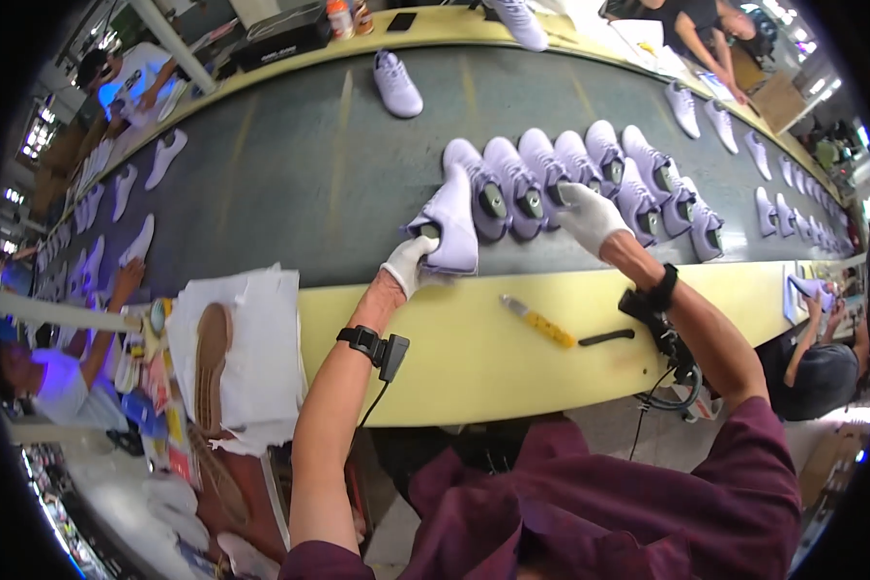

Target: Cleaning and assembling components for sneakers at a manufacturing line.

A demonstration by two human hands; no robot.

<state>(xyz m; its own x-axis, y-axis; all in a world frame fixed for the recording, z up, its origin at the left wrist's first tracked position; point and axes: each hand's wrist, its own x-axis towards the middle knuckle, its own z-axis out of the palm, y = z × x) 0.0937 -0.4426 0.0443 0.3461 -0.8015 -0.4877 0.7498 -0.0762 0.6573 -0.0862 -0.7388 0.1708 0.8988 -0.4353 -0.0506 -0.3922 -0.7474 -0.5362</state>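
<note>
My left hand (411, 265), in a white glove, is closed round the heel end of a pale lilac shoe (456, 217). This shoe is tilted above the belt's near edge, apart from the row. My right hand (592, 218), gloved too, is at the heel of a lilac shoe (539, 155) in the row. Its fingers are stretched out and partly overlap that shoe; I cannot tell whether they touch it. Several matching shoes (604, 143) stand close together, toes away from me, with dark insides showing.
On the yellow ledge (435, 362) lie a yellow-handled cutter (541, 324) and a black strip (606, 337). Brown soles (213, 348) rest on white paper (271, 338) at left. A lone shoe (397, 85) stands far across the grey belt (290, 174). Other people work around it.
</note>
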